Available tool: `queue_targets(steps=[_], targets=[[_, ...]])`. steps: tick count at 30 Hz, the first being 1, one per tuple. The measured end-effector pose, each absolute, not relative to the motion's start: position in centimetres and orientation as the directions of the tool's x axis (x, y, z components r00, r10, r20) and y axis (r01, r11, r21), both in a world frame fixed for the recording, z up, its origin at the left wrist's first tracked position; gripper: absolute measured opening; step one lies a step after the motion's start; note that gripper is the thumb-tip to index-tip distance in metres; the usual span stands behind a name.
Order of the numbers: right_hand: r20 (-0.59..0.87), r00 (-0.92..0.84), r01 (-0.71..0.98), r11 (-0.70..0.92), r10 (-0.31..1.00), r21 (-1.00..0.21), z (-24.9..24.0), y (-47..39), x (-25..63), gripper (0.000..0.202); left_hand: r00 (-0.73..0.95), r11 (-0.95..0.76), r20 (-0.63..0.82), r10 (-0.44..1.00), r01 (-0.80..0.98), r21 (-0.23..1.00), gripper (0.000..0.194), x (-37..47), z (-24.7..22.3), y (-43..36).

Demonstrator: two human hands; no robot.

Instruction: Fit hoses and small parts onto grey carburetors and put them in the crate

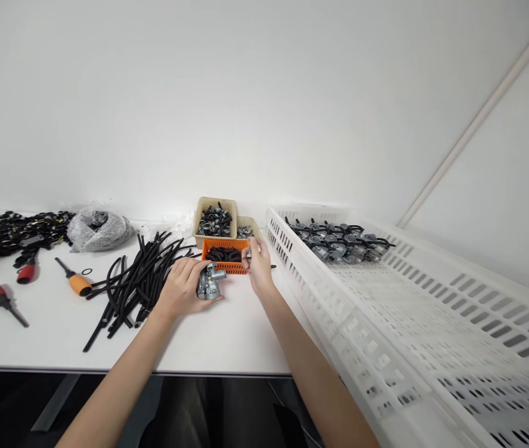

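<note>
My left hand [183, 289] is wrapped round a silvery metal carburetor [211, 283], held low over the white table with its round spout pointing right. To the right, my right hand [259, 267] is raised beside the orange basket [231, 268], fingers pinched together. A small greyish bit shows at the fingertips, too small to name. Short black parts [223, 254] fill the orange basket. Left of my left hand lies a loose pile of black rubber hoses [138, 280].
Behind the basket stand a beige bin [196, 218] of small parts and a smaller beige tray [256, 228]. A large white crate [409, 311] on the right holds several carburetors [339, 242]. Screwdrivers [80, 284], a plastic bag [101, 230] and black parts [7, 233] lie left.
</note>
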State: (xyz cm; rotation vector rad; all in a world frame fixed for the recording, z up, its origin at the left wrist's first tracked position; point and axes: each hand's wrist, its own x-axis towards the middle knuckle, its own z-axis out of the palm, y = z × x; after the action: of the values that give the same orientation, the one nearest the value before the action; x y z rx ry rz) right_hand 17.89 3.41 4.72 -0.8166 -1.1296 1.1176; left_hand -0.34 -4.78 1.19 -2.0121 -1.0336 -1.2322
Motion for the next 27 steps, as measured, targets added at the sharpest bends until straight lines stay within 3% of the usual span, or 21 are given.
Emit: queue_targets(steps=[4,8,10,14,21,27], targets=[[0.197,-0.167,-0.242,0.153,0.966,-0.958,3.9,1.5,17.7,0.036,0.286,-0.537,0.894,0.345,0.841,-0.062,0.067,-0.3,1.2,-4.9],[0.105,-0.371,-0.345,-0.032,0.923,-0.938,3.5,0.7,17.6,0.021,0.296,-0.528,0.889,0.348,0.846,-0.074,0.068,-0.3,1.2,-5.0],[0.134,-0.416,-0.413,-0.056,0.899,-0.909,3.6,0.5,17.6,0.027,0.301,-0.528,0.890,0.343,0.845,-0.083,0.069,-0.4,1.3,-5.1],[0.234,-0.405,-0.459,0.025,0.884,-0.888,4.0,-0.1,17.8,0.035,0.283,-0.515,0.893,0.350,0.855,-0.069,0.068,-0.5,1.4,-5.1],[0.285,-0.381,-0.413,0.114,0.879,-0.904,3.9,-0.4,17.6,0.037,0.232,-0.520,0.916,0.328,0.854,-0.030,0.071,-0.8,1.3,-4.7],[0.342,-0.345,-0.278,0.253,0.874,-0.927,3.9,-0.4,17.5,0.034,0.220,-0.560,0.919,0.327,0.829,0.000,0.073,-0.7,1.1,-4.8]])
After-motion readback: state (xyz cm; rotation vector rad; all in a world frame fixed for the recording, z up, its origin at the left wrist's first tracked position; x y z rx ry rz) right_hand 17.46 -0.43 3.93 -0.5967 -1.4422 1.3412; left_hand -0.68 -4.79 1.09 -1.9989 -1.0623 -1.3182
